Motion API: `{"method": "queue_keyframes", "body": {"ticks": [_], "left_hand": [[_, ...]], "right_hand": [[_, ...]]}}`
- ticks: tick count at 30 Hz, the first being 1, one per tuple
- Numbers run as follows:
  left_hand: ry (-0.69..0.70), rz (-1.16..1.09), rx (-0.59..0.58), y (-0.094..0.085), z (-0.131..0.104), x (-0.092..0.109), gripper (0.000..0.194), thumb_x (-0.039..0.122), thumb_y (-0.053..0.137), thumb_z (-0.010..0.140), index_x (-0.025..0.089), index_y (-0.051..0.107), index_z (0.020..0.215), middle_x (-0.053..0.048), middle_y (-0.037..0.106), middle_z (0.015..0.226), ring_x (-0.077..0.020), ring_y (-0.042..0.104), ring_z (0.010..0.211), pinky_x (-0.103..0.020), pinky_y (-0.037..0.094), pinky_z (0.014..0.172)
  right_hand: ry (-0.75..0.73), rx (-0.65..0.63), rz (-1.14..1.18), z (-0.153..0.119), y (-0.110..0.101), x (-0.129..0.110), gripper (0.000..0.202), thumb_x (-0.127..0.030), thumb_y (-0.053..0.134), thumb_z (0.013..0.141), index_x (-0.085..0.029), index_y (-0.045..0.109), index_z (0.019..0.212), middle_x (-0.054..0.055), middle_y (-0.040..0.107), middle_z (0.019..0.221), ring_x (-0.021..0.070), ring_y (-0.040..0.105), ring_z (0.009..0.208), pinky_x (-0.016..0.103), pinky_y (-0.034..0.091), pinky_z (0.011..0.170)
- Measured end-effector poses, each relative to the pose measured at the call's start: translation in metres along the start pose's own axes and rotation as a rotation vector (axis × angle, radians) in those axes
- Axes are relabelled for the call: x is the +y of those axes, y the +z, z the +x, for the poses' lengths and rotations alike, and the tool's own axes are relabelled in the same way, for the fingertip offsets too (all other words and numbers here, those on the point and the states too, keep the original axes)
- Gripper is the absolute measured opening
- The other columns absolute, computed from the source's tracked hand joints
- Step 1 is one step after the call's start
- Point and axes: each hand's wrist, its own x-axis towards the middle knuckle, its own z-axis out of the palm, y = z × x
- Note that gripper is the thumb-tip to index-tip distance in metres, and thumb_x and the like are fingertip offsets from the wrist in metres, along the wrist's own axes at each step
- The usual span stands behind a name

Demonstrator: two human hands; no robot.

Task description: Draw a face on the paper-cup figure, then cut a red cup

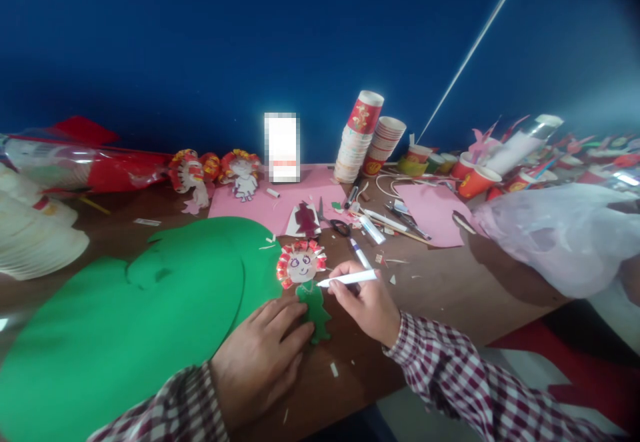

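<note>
A paper doll [303, 265] with a drawn face, a red and orange frilled rim round its head and a green paper dress [316, 315] lies on the brown table. My left hand [265, 352] rests flat on the table, its fingertips pressing the dress's left side; it is open and grips nothing. Between the thumb and fingers of my right hand [367, 299] is a white marker [350, 278], its tip at the doll's neckline. A pale wavy line shows at that neckline. The marker's cap [359, 253] seems to lie just beyond my right hand.
Large green paper [150, 335] covers the left. Behind the doll are pink sheets [240, 205], a dark red cutout [305, 219], scissors [341, 227] and several pens. Stacked paper cups [353, 152] stand at the back. A whitish plastic bag [555, 235] is at right.
</note>
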Motion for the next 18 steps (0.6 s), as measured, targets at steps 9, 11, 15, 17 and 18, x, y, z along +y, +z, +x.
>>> {"method": "queue_keyframes", "body": {"ticks": [9,11,15,17,18], "left_hand": [[0.003,-0.002,-0.007,-0.0011,0.0,-0.0002,0.034,0.018,0.049,0.081,0.018,0.057,0.114,-0.011,0.055,0.118,-0.0292,0.047,0.114,-0.049,0.048,0.091],[0.0,0.0,-0.014,-0.0014,0.0,0.0,0.035,0.018,0.05,0.081,0.019,0.056,0.114,-0.01,0.055,0.118,-0.0292,0.047,0.114,-0.049,0.048,0.091],[-0.006,-0.001,-0.011,-0.0014,0.0003,0.0004,0.035,0.017,0.049,0.08,0.019,0.056,0.114,-0.01,0.055,0.118,-0.0287,0.047,0.114,-0.049,0.048,0.091],[-0.006,-0.004,-0.003,-0.0016,0.0006,0.0005,0.034,0.017,0.049,0.081,0.019,0.057,0.114,-0.01,0.055,0.117,-0.0282,0.047,0.114,-0.049,0.048,0.091],[-0.005,-0.006,0.002,-0.0017,0.0008,0.0006,0.034,0.017,0.049,0.08,0.019,0.057,0.113,-0.01,0.055,0.117,-0.0281,0.048,0.114,-0.049,0.048,0.091]], "right_hand": [[0.001,0.002,-0.006,0.0001,0.0004,0.0002,0.011,-0.026,0.051,0.088,-0.018,0.058,0.086,0.0,0.065,0.068,0.0105,0.055,0.053,0.02,0.042,0.05],[0.001,0.003,-0.006,0.0,0.0003,-0.0001,0.011,-0.026,0.051,0.088,-0.018,0.058,0.085,0.0,0.065,0.068,0.0103,0.054,0.053,0.02,0.042,0.05],[0.001,0.0,0.002,-0.0001,0.0001,-0.0005,0.01,-0.025,0.051,0.088,-0.018,0.058,0.086,0.0,0.066,0.068,0.0103,0.055,0.054,0.02,0.042,0.05],[0.001,0.002,0.0,0.0,0.0,-0.0006,0.01,-0.025,0.051,0.088,-0.018,0.058,0.085,0.0,0.066,0.068,0.0101,0.055,0.053,0.019,0.042,0.049],[0.002,0.002,0.0,0.0002,0.0,-0.0007,0.01,-0.025,0.051,0.088,-0.018,0.058,0.085,0.0,0.066,0.068,0.0102,0.055,0.053,0.02,0.042,0.049]]}}
